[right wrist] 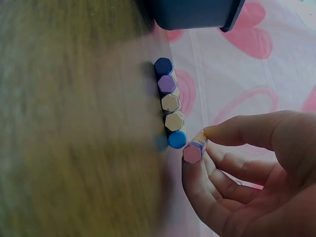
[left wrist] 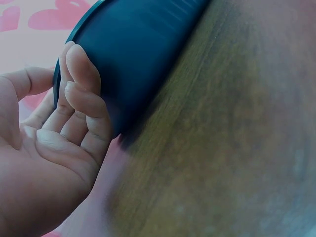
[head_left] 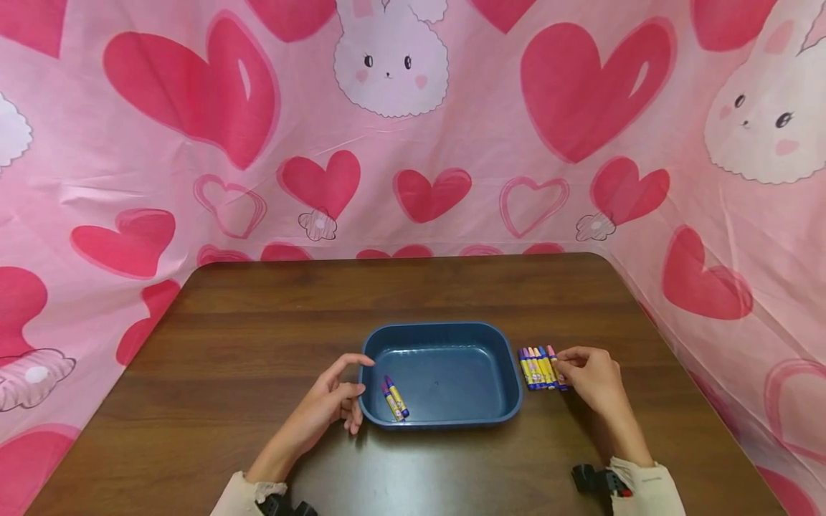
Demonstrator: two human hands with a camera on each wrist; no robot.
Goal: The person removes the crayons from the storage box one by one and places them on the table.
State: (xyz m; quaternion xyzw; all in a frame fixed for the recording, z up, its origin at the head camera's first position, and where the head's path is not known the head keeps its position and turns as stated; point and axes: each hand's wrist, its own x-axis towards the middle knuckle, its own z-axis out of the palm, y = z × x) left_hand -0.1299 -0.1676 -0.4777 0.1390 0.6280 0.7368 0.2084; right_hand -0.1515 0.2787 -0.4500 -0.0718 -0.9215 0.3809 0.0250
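Note:
A dark blue tray (head_left: 445, 426) lies on the table, with two purple-tipped crayons (head_left: 394, 398) in its near left corner. My left hand (head_left: 329, 398) holds the tray's left rim, its other fingers loosely curled against the outer wall (left wrist: 133, 54). To the right of the tray, several crayons (head_left: 537, 368) lie side by side in a row. Their ends show dark blue, purple, cream and blue in the right wrist view. At the row's right end, my right hand (head_left: 592, 376) pinches a pink crayon (right wrist: 193, 151) between thumb and fingers; it is tilted against the others.
The brown wooden table (head_left: 271, 337) has rounded far corners. A pink cloth with hearts and rabbits (head_left: 387, 143) hangs behind it and along both sides. A small black device (head_left: 596, 479) is strapped to each wrist.

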